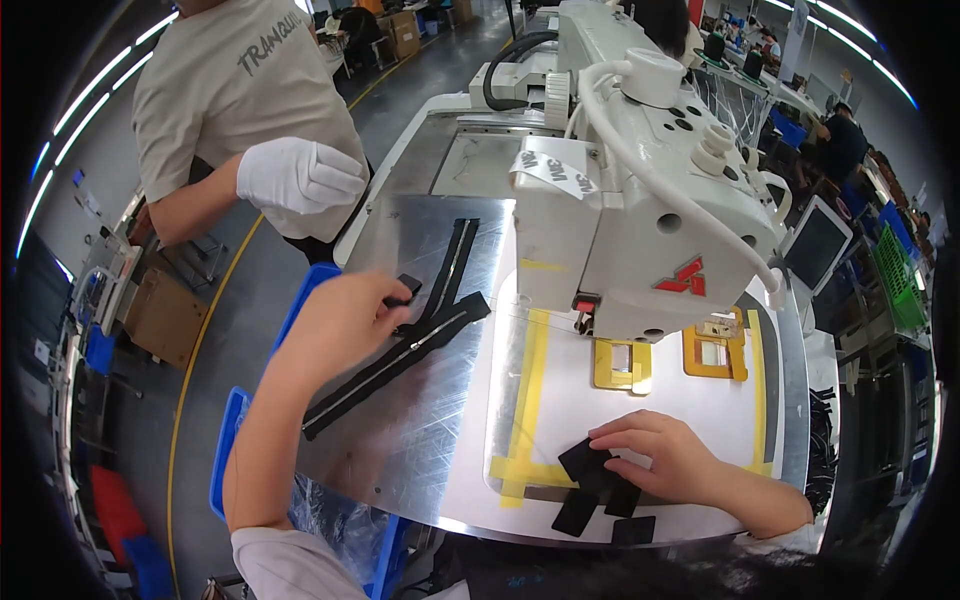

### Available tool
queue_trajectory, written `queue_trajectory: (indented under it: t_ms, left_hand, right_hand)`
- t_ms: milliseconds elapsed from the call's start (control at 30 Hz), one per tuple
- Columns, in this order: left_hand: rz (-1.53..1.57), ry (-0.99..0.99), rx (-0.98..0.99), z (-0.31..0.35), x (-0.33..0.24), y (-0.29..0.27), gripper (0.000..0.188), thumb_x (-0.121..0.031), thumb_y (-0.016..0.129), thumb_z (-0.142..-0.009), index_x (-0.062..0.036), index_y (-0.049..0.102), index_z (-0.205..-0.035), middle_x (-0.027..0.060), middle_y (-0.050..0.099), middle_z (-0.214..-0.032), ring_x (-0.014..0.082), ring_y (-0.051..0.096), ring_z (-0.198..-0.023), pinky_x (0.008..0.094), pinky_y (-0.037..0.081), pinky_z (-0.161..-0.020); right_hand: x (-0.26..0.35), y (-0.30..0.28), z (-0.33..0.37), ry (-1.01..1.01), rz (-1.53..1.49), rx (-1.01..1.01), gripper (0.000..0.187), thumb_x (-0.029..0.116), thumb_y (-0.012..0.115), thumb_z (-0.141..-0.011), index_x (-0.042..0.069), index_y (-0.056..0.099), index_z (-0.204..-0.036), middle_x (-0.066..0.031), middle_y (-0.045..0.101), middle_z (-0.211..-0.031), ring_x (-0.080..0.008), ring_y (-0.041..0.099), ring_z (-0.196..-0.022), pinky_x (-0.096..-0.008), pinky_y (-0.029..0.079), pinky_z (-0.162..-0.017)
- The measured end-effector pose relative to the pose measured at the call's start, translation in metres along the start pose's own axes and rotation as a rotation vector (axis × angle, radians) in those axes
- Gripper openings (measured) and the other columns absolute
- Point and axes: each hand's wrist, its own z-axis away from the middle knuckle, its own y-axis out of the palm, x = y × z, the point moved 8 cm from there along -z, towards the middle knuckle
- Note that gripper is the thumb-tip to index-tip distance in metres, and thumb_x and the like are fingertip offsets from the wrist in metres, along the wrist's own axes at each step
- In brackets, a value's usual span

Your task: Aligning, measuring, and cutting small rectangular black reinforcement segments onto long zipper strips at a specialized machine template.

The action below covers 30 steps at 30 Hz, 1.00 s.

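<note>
My left hand (pixel 345 325) is closed in a pinch on a small black fabric piece (pixel 405 290), above the metal plate at the left. Beneath and beside it lie two black zipper strips (pixel 390 368) with light teeth, one slanting across the lower end of the other. My right hand (pixel 665 458) rests on the white work surface, thumb and fingers apart, fingertips at the edge of a black rectangular piece (pixel 580 460). Several similar black pieces (pixel 574 512) lie loosely around and under it, close to the near edge.
A white sewing machine head (pixel 640 230) overhangs the surface. Under it sit two yellow-framed clamps (pixel 621 365); yellow tape (pixel 528 400) borders the area. A metal plate (pixel 400 460) extends left, above blue bins (pixel 232 440). Across the machine stands a person with a white-gloved hand (pixel 300 175).
</note>
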Motion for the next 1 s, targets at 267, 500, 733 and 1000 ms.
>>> queue_trajectory:
  t_ms: [267,500,733,1000]
  left_hand:
    - [0.482,0.203,0.348,0.089,-0.118,0.123,0.016,-0.022,0.062,-0.085,-0.0077,0.065,-0.093,0.0044,0.063,-0.082,0.0162,0.062,-0.067,0.0266,0.047,-0.057]
    - [0.631,0.188,0.283,0.056,-0.142,0.134,0.02,-0.025,0.06,-0.088,-0.005,0.061,-0.091,0.0065,0.061,-0.078,0.0157,0.059,-0.063,0.0271,0.046,-0.058]
    - [1.016,0.144,0.301,0.025,-0.164,0.166,0.023,-0.025,0.062,-0.088,-0.0058,0.054,-0.097,0.0022,0.058,-0.077,0.009,0.054,-0.064,0.0224,0.043,-0.057]
    - [1.268,0.169,0.391,0.019,-0.174,0.173,0.022,-0.016,0.064,-0.086,-0.0062,0.054,-0.102,0.0004,0.059,-0.083,0.0059,0.055,-0.073,0.0206,0.043,-0.062]
  right_hand:
    - [0.009,0.028,-0.007,-0.175,0.27,0.158,0.043,0.018,0.073,-0.071,0.009,0.058,-0.111,-0.0051,0.058,-0.107,-0.0245,0.054,-0.096,-0.0332,0.048,-0.081]
    - [-0.013,0.015,0.007,-0.02,0.098,0.094,0.036,0.016,0.071,-0.073,0.007,0.06,-0.106,-0.0073,0.057,-0.092,-0.0252,0.055,-0.089,-0.0338,0.048,-0.076]
    - [-0.055,-0.013,0.027,0.249,-0.412,-0.235,0.015,0.004,0.069,-0.077,0.001,0.063,-0.09,-0.0075,0.062,-0.083,-0.0142,0.062,-0.072,-0.0251,0.049,-0.066]
    - [-0.077,-0.003,0.041,0.281,-0.598,-0.401,0.021,-0.003,0.067,-0.077,0.0,0.058,-0.096,-0.0075,0.06,-0.089,-0.0132,0.059,-0.081,-0.0248,0.049,-0.074]
